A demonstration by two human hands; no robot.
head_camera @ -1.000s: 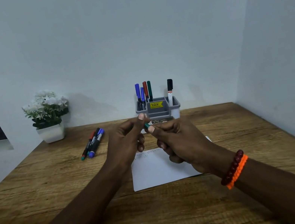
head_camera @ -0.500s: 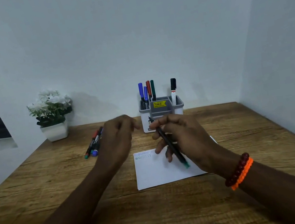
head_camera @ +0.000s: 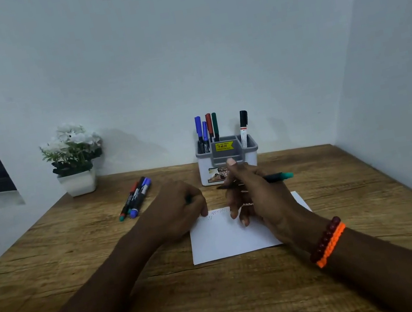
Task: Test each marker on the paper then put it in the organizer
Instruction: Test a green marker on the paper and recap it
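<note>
My right hand holds a black marker with a green end roughly level above the white paper, its writing tip pointing left and its green end right. My left hand rests curled on the paper's top left corner, and a sliver of green, the marker's cap, shows inside its fingers. A row of zigzag test marks runs along the paper's top edge. Just behind my right hand stands the grey and white organizer with several markers upright in it.
Three loose markers lie side by side on the wooden table, left of the organizer. A white pot of white flowers stands at the back left by the wall. Walls close the table in at the back and right.
The hands pulled apart with the cap off. My left hand came down onto the paper's corner. My right hand swung the marker from pointing toward me to lying level.
</note>
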